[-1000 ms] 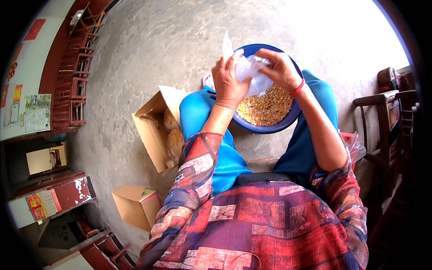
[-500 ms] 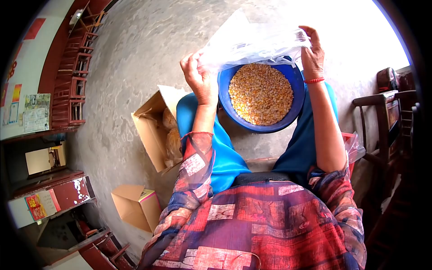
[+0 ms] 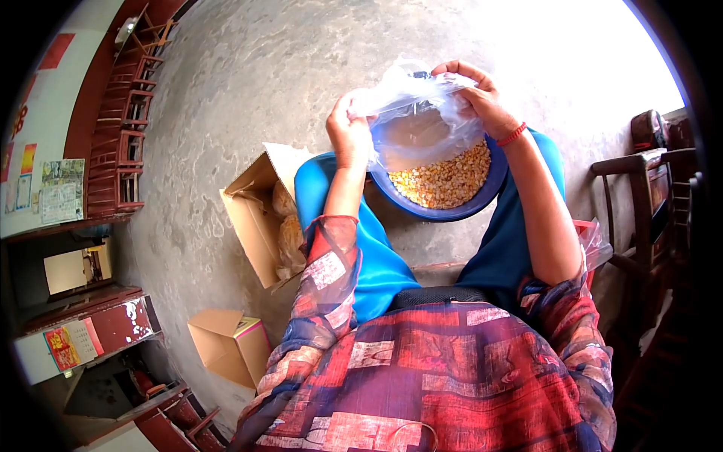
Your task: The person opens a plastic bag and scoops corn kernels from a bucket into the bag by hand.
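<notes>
A clear plastic bag is stretched between my two hands, its mouth spread apart. My left hand grips the bag's left edge with bent fingers. On the other side my right hand, with a red band at the wrist, pinches the bag's right edge. Beneath the bag, between my knees, stands a blue basin holding loose yellow corn kernels. The bag hangs over the basin's far part and hides some of the kernels.
Left of my leg an open cardboard box holds filled bags. A smaller cardboard box sits nearer me. Wooden chairs line the left wall, and a dark wooden chair stands at the right.
My hands have come closer together, the right one moving left and down. The bag, flat and stretched wide before, now has its mouth opened and hangs lower over the kernels.
</notes>
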`<control>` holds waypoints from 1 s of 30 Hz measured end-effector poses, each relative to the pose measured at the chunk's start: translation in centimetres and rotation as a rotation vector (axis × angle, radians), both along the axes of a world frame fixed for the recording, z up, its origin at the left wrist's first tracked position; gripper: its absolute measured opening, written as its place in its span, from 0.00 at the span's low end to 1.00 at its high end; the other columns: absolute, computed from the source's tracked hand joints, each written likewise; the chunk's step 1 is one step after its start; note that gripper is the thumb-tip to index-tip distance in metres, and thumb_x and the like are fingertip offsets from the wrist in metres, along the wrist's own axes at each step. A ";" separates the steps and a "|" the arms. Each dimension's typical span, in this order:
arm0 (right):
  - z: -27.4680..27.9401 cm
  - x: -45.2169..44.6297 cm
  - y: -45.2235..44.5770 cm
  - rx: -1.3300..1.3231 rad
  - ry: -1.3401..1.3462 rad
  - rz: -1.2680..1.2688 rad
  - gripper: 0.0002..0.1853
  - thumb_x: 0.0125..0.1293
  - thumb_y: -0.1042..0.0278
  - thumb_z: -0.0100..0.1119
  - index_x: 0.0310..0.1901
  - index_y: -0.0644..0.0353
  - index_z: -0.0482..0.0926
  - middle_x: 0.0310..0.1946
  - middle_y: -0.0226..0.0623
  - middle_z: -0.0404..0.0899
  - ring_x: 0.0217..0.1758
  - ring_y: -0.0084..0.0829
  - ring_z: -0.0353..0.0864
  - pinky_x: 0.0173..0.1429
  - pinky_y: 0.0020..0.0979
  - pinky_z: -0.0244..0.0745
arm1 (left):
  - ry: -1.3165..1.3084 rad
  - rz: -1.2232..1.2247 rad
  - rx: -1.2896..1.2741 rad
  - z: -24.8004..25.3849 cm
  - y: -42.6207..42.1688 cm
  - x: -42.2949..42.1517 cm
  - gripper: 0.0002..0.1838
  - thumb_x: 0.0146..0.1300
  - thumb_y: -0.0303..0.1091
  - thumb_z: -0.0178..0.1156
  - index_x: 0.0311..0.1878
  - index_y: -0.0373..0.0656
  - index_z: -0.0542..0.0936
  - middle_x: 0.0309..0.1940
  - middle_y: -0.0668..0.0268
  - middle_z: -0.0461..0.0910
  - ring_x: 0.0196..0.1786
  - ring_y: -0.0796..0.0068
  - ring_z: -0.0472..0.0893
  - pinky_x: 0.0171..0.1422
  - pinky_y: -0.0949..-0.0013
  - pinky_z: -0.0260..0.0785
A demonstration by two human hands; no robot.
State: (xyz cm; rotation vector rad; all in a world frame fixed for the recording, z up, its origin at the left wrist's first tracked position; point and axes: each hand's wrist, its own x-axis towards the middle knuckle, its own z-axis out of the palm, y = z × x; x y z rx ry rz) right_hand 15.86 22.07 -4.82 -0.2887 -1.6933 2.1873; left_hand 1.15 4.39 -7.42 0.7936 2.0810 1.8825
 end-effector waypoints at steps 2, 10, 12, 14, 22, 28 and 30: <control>-0.3 0.1 -0.4 0.189 -0.003 -0.016 0.12 0.54 0.73 0.51 0.42 0.60 0.75 0.34 0.30 0.77 0.32 0.18 0.75 0.39 0.19 0.71 | -0.024 0.004 0.081 0.3 0.1 -0.1 0.14 0.56 0.17 0.41 0.42 0.37 0.75 0.31 0.62 0.77 0.29 0.75 0.77 0.34 0.75 0.72; -4.4 -1.0 3.4 0.820 -0.205 -0.659 0.14 0.45 0.80 0.53 0.36 0.52 0.76 0.28 0.40 0.78 0.33 0.35 0.78 0.36 0.32 0.72 | -0.047 0.064 0.308 2.4 -0.5 0.0 0.06 0.57 0.25 0.51 0.38 0.39 0.74 0.31 0.70 0.75 0.34 0.82 0.75 0.38 0.78 0.69; -4.2 -0.5 4.3 0.484 -0.024 -0.677 0.14 0.49 0.83 0.50 0.37 0.55 0.76 0.30 0.36 0.79 0.35 0.30 0.78 0.37 0.30 0.74 | 0.337 0.040 0.057 2.5 -0.4 0.7 0.11 0.49 0.23 0.59 0.37 0.40 0.74 0.32 0.70 0.76 0.36 0.81 0.75 0.42 0.77 0.68; 0.0 0.5 2.0 -0.031 -0.098 -0.552 0.13 0.55 0.82 0.47 0.40 0.59 0.75 0.34 0.32 0.78 0.39 0.26 0.77 0.38 0.27 0.74 | 0.540 0.112 -0.200 3.1 -0.2 1.7 0.14 0.43 0.19 0.60 0.36 0.41 0.73 0.28 0.69 0.76 0.33 0.80 0.75 0.40 0.77 0.68; 0.3 1.0 1.0 0.087 -0.105 0.002 0.15 0.55 0.70 0.58 0.44 0.63 0.72 0.33 0.28 0.75 0.33 0.20 0.73 0.37 0.23 0.70 | -0.374 0.228 0.170 1.4 -0.8 -0.8 0.17 0.64 0.44 0.48 0.42 0.38 0.73 0.27 0.68 0.74 0.26 0.80 0.74 0.24 0.74 0.69; -2.6 -0.6 1.9 0.688 -0.015 -0.584 0.17 0.49 0.82 0.51 0.43 0.60 0.72 0.36 0.33 0.77 0.41 0.23 0.74 0.45 0.22 0.70 | 0.034 0.130 0.296 1.6 -0.1 0.0 0.18 0.66 0.45 0.43 0.39 0.37 0.72 0.30 0.67 0.75 0.33 0.76 0.73 0.38 0.73 0.67; -1.5 -0.4 2.3 0.282 0.153 -0.520 0.16 0.53 0.83 0.47 0.45 0.62 0.71 0.36 0.33 0.77 0.39 0.25 0.77 0.44 0.23 0.73 | 0.191 0.085 0.076 1.7 -0.4 0.1 0.14 0.60 0.36 0.52 0.44 0.36 0.71 0.34 0.61 0.77 0.39 0.71 0.76 0.45 0.68 0.68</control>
